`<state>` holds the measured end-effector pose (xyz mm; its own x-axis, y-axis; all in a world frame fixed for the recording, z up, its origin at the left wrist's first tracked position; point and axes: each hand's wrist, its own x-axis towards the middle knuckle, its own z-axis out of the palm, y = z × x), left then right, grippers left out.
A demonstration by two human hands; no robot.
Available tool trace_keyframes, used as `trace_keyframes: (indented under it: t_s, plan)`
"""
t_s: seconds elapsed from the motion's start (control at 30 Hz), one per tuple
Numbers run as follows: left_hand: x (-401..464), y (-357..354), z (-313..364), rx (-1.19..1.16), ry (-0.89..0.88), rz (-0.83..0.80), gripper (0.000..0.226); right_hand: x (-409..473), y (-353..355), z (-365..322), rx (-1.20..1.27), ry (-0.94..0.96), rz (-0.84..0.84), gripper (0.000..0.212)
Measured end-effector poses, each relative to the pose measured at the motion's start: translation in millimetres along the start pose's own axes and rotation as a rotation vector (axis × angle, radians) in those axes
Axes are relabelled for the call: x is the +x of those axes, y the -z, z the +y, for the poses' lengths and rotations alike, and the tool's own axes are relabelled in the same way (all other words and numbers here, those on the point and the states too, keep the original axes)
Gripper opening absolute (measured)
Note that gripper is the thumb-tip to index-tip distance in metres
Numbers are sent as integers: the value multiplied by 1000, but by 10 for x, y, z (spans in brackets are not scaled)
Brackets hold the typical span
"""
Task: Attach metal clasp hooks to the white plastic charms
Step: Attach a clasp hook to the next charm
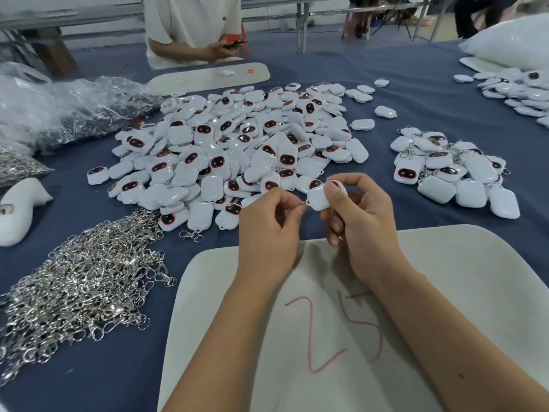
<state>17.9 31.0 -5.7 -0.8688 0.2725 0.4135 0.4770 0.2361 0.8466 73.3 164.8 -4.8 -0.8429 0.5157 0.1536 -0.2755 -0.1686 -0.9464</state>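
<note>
While right hand [361,221] grips charm [319,197], left hand [271,230] pinches clasp [302,204], above board's bare edge [214,260].

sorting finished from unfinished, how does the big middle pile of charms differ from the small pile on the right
The middle pile is far larger than the right pile. The right pile has metal clasps showing among its charms; the middle pile shows almost none. The middle pile lies beyond the hands, the right pile off to their right. Both hold the same white charms with dark faces, on the blue cloth.
</note>
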Motion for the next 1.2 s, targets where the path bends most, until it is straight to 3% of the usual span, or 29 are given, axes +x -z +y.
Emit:
trace_keyframes:
  t_s: [0.23,0.33,0.37,0.43,0.5,0.6,0.67,0.73,0.9,1.03,1.2]
  plan:
    - [13,-395,219,-203,377,-19,14,91,100,-37,-88,-5,259,16]
    - [146,-691,442,-401,537,-76,14,191,253,-128,-55,84,420,15]
    - [199,-782,523,-484,552,-87,13,220,315,-177,-37,131,466,25]
    - [288,-912,644,-551,531,-88,11,270,422,-245,24,194,502,64]
    - [317,-955,682,-460,456,-81,10,294,479,-239,63,187,513,87]
    - [235,-842,614,-208,303,-67,11,275,438,-152,-207,126,552,67]
    - [179,-684,533,-26,214,-26,12,245,374,-94,-499,163,459,42]
    - [168,-468,433,148,151,14,12,179,271,-60,-740,289,258,29]
    - [182,75,195,565,232,183,25,-17,-125,69,-1067,539,-198,21]
    - [181,375,157,560,344,210,27,-12,-497,104,-1225,546,-523,43]
    - [160,726,139,503,335,222,25,94,-914,137,-1316,584,-642,41]
